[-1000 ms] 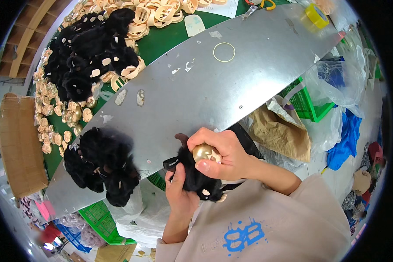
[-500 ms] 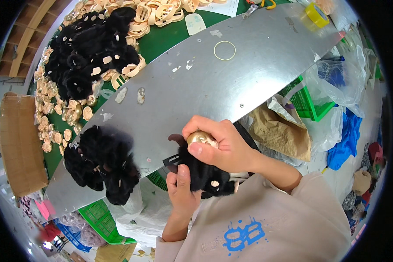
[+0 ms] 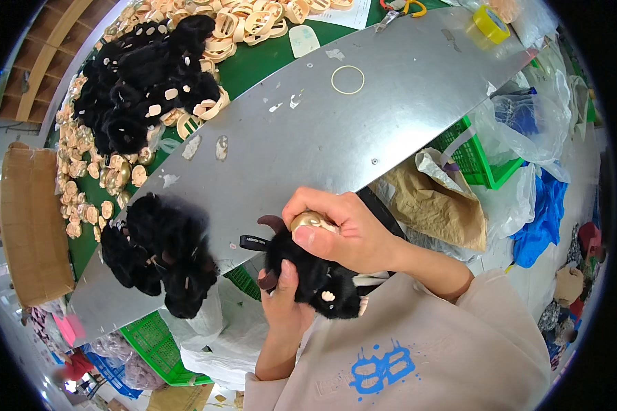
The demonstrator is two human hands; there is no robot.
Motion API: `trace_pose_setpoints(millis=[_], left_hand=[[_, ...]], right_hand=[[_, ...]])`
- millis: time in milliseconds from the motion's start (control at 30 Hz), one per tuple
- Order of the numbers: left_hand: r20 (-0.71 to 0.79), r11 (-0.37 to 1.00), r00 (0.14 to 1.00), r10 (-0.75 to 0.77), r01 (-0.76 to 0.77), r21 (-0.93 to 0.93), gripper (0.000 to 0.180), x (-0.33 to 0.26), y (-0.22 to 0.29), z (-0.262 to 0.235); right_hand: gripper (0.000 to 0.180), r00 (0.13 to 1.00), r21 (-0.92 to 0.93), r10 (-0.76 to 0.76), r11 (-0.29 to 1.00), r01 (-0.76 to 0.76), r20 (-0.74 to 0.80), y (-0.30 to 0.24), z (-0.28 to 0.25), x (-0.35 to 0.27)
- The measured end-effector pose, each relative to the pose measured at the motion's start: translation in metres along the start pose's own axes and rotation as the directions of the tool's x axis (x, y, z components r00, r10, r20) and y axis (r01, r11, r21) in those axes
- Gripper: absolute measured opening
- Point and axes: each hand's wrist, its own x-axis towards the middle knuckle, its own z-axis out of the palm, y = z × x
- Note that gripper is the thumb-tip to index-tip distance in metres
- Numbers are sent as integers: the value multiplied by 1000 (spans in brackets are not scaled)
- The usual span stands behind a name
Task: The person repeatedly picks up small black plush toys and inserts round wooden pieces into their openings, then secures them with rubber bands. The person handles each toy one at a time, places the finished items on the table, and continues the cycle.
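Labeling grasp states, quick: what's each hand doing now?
Left hand: closed on black furry plush toy.
Right hand: pinching round gold metal piece onto it.

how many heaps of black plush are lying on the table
2: a big black plush heap at the far left by the tan discs, and a smaller heap at the near edge. Others may be hidden.

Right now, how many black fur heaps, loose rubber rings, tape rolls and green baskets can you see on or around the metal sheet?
Black fur heaps: 2
Loose rubber ring: 1
Yellow tape roll: 1
Green baskets: 2
Total: 6
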Motion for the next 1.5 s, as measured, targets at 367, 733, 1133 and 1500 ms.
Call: trace_pose_setpoints(millis=[367, 733, 1133, 1500], left_hand=[[169, 982, 978, -118, 141, -128, 77, -1, -5, 6], [-49, 879, 951, 305, -261, 400, 47, 2, 28, 30], [-88, 940, 957, 276, -250, 231, 22, 2, 24, 26], [-171, 848, 871, 460, -374, 375, 17, 6, 16, 33]], right_hand=[[22, 938, -221, -326, 930, 295, -116, 18, 3, 1], [27, 786, -391, -615, 741, 546, -68, 29, 2, 1], [37, 814, -398, -575, 768, 501, -85, 14, -4, -3], [38, 645, -696, -764, 461, 550, 4, 15, -3, 5]])
